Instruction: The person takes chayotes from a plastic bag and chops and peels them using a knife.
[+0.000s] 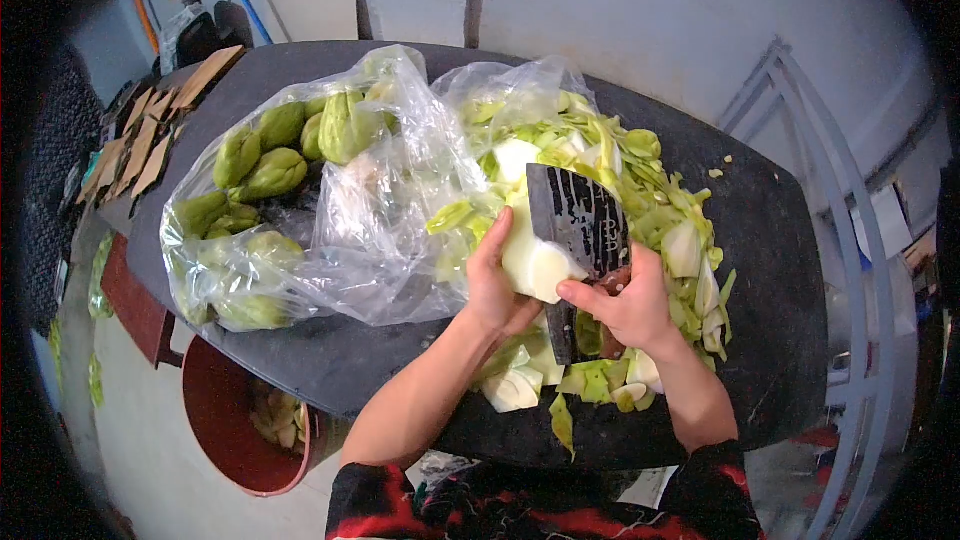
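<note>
My left hand [492, 270] is wrapped round the left side of a peeled, pale chayote [535, 255]. A wide dark blade with worn black coating, the knife [575, 215], lies against the chayote's right side. Its brown handle sits in my right hand [632, 302], whose thumb reaches toward the chayote's lower edge. Beneath and around both hands spreads a heap of green peelings and pale pieces [685, 250]. To the left, a clear plastic bag [375, 270] holds several unpeeled green chayotes [275, 173].
The dark table [770, 340] carries everything. Below its left edge stands a reddish bucket [225, 420] with scraps inside. A grey metal railing [850, 270] rises at the right. Cardboard pieces [150, 135] lie at the upper left, and a pale wall [620, 10] stands behind.
</note>
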Demonstrator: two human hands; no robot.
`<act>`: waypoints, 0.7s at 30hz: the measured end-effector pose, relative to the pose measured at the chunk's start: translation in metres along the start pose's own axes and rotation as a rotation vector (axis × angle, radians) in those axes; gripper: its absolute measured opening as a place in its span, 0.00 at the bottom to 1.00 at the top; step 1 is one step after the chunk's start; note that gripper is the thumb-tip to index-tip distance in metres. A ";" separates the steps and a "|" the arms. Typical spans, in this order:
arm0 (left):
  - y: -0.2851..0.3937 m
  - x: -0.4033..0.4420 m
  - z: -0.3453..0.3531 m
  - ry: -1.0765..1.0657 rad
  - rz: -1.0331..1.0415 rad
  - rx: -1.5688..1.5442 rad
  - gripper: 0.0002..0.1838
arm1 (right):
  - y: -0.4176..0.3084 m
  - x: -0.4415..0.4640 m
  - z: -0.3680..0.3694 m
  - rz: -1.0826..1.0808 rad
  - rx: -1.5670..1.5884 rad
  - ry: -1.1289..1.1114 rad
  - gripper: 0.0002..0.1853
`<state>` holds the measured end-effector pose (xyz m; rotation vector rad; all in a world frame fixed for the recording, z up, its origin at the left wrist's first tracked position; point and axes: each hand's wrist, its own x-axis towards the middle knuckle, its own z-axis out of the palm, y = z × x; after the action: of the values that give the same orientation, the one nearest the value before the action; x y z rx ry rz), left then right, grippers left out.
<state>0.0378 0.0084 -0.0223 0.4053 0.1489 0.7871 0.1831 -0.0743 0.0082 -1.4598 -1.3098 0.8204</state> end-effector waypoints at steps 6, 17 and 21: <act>0.019 -0.002 0.005 -0.013 0.083 0.073 0.36 | -0.013 0.018 0.010 -0.112 -0.013 -0.057 0.18; 0.040 0.015 -0.016 0.327 0.855 0.562 0.20 | -0.041 0.049 0.041 -0.163 -0.275 0.039 0.18; 0.049 0.014 -0.022 0.409 1.027 0.852 0.19 | -0.030 0.060 0.051 -0.194 -0.323 0.030 0.17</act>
<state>0.0095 0.0560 -0.0222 1.1680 0.7059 1.8196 0.1381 -0.0062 0.0285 -1.5539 -1.5859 0.4731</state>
